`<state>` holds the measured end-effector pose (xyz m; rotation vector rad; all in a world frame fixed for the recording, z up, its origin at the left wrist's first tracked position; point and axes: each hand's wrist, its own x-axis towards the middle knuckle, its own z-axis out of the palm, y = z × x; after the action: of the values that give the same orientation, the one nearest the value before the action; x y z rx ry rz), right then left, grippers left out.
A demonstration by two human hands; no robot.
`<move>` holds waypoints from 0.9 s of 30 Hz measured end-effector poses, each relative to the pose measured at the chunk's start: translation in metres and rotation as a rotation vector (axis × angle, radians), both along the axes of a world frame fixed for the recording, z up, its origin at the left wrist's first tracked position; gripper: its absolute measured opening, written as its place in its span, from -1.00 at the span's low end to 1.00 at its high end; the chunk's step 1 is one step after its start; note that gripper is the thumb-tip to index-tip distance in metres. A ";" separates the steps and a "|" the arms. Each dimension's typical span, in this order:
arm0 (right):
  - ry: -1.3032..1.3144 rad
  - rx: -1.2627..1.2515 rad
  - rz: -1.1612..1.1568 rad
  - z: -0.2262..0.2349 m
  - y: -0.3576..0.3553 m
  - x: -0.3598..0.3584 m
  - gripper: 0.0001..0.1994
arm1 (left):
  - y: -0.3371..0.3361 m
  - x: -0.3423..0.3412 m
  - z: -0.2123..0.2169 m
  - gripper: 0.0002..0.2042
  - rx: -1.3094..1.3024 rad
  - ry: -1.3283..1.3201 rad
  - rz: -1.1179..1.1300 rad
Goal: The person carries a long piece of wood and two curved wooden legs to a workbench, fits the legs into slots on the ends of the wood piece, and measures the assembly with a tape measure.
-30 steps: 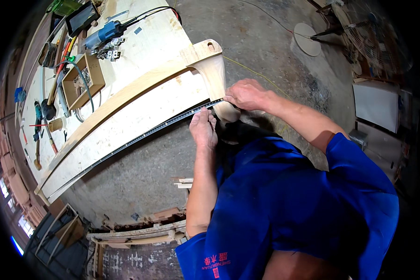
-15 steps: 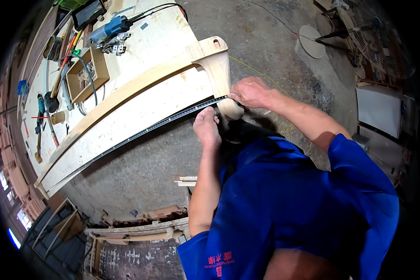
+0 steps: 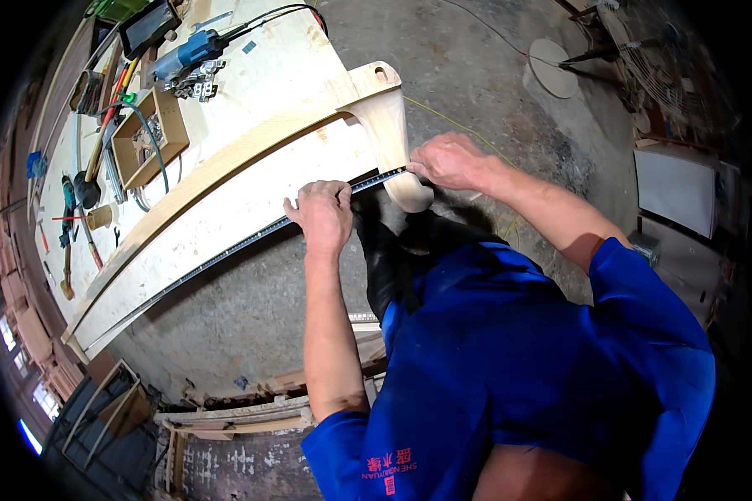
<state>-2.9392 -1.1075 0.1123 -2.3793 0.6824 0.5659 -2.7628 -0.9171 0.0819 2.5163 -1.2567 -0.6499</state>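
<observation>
A long black measuring tape (image 3: 241, 244) with pale marks runs along the near edge of the workbench. My right hand (image 3: 449, 162) is closed in a pinch on the tape's right end, against the side of a shaped wooden leg (image 3: 384, 129). Farther left, my left hand (image 3: 322, 219) lies over the tape at the bench edge, fingers bent round it and thumb toward the left; the stretch under the palm is hidden. Behind the tape, a long curved wooden rail (image 3: 217, 171) meets the leg at its right end.
On the workbench (image 3: 292, 71) lie a blue power tool (image 3: 185, 55), metal fittings (image 3: 199, 81), a wooden box (image 3: 152, 138) of small parts and several hand tools. A yellow cord (image 3: 451, 123) crosses the concrete floor. A fan (image 3: 660, 75) stands at the far right.
My left hand has moved left along the tape, away from the leg, and its fingers now reach over the bench edge. My right hand stays at the tape's end.
</observation>
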 end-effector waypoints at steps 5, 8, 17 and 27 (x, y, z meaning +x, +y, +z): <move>-0.106 -0.064 0.020 -0.003 -0.010 -0.023 -0.64 | 0.003 0.012 -0.009 -0.83 -0.023 0.131 -0.032; -0.106 -0.118 0.036 0.002 -0.022 -0.042 -0.63 | 0.002 0.013 -0.006 -0.83 -0.052 0.142 -0.047; 0.050 0.235 -0.194 0.034 -0.009 -0.025 -0.72 | 0.003 0.013 -0.013 -0.80 -0.174 0.077 -0.063; 0.164 0.475 -0.329 0.029 0.005 -0.014 -0.83 | 0.004 0.011 -0.018 -0.81 -0.136 0.107 -0.051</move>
<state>-2.9536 -1.1029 0.1417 -1.7517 0.8791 0.6937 -2.7513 -0.9136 0.0635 2.3158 -1.2856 -0.6770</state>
